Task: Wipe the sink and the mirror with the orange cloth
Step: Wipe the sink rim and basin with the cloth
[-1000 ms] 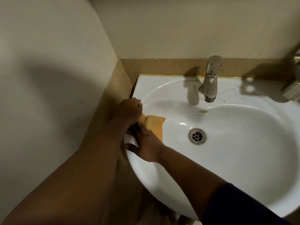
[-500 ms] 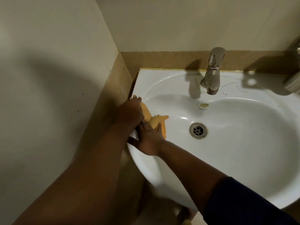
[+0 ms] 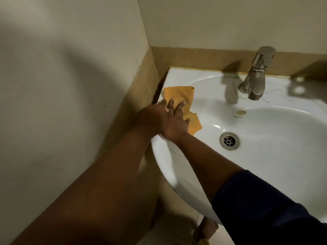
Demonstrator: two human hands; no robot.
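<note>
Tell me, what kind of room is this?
Most likely a bathroom or washroom: a white ceramic sink with a drain, a metal tap at its back rim, and plain tiled walls meeting in a corner.

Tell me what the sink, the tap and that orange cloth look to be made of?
The sink looks like glazed white ceramic: smooth, with bright glints near the drain. The tap seems brushed or satin metal, grey with a soft sheen, possibly steel or plated; I can't tell which. The orange cloth looks like soft matte fabric, folding and creasing under the hands, maybe microfibre.
</note>
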